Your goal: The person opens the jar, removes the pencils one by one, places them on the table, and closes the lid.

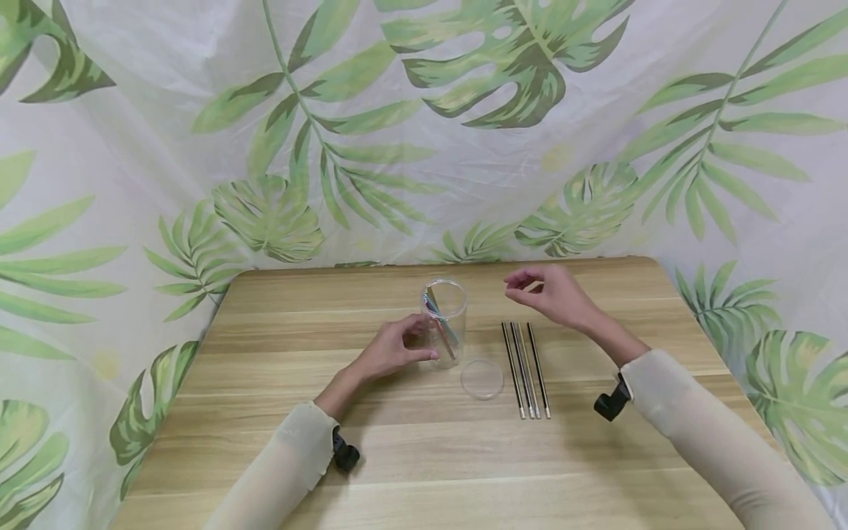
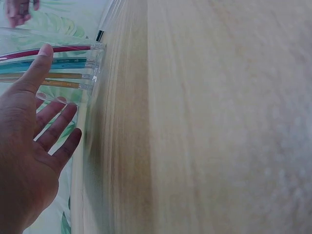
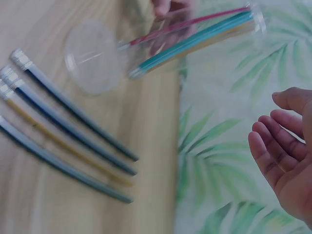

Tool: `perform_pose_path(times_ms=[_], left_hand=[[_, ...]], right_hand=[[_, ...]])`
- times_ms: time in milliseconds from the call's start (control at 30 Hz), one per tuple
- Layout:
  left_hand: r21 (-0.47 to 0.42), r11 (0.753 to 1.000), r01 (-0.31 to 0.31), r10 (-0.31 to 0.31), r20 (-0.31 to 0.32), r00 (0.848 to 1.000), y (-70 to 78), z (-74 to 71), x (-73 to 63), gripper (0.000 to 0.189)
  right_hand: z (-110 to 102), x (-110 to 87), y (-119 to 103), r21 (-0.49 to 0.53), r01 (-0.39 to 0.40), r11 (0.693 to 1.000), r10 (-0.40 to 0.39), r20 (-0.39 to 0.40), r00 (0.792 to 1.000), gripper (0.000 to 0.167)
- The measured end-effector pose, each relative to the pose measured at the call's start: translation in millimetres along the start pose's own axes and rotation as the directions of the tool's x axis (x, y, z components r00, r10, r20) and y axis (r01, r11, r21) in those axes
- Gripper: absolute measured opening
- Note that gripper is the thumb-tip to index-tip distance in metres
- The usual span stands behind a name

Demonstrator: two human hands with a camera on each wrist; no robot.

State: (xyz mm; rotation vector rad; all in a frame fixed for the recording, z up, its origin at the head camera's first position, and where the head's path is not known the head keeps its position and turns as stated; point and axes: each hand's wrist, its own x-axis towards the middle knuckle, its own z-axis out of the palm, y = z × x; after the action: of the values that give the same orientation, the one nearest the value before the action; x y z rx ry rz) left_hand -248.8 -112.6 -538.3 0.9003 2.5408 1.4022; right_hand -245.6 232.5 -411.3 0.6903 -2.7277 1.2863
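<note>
- A clear cylindrical container (image 1: 462,324) stands upright on the wood-grain table (image 1: 424,471), uncapped, with red, teal and yellow pencils (image 2: 73,62) leaning inside.
- The left hand (image 1: 394,344) holds it from the side, thumb across the near wall and fingers behind: a light, fairly wide grasp.
- Its clear round lid (image 1: 482,380) lies flat just beside the base.
- Right of the lid, four loose pencils (image 1: 522,368) lie side by side, their silvery ends toward the person.
- The right hand (image 1: 553,294) is empty and hovers near their far ends, fingers gently bent, with a gap between thumb and fingertips.
- The step in hand appears to be filling the container, partly done.
- The next move probably calls for the right hand to lower and pinch one loose pencil while the left steadies the container.
- Beyond the table hangs a leaf-printed cloth (image 1: 371,96).
</note>
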Motion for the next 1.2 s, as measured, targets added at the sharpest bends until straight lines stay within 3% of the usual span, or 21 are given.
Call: perform_pose_path(times_ms=[233,400,767,1200], left_hand=[[0.002,1.0,0.005,-0.005,0.001,1.0,0.1,-1.0,-0.6,0.064],[-0.003,1.0,0.012,-0.012,0.001,1.0,0.0,-1.1,-0.5,0.065],[-0.01,1.0,0.017,-0.017,0.005,1.0,0.8,-0.9,0.2,0.063],[0.002,1.0,-0.002,0.002,0.014,1.0,1.3,-1.2,1.7,0.059]], right_hand=[[-3.2,13.2,-36.2,-0.027,0.147,0.989,-0.146,0.028,0.989,0.015],[1.5,21.7,-55.6,-0.045,0.197,0.979,-0.192,0.1,0.976,0.017],[17.7,36.9,-89.1,-0.078,0.177,0.981,-0.162,0.171,0.972,0.017],[33.0,48.9,-103.5,-0.106,0.11,0.988,-0.088,0.193,0.977,0.022]])
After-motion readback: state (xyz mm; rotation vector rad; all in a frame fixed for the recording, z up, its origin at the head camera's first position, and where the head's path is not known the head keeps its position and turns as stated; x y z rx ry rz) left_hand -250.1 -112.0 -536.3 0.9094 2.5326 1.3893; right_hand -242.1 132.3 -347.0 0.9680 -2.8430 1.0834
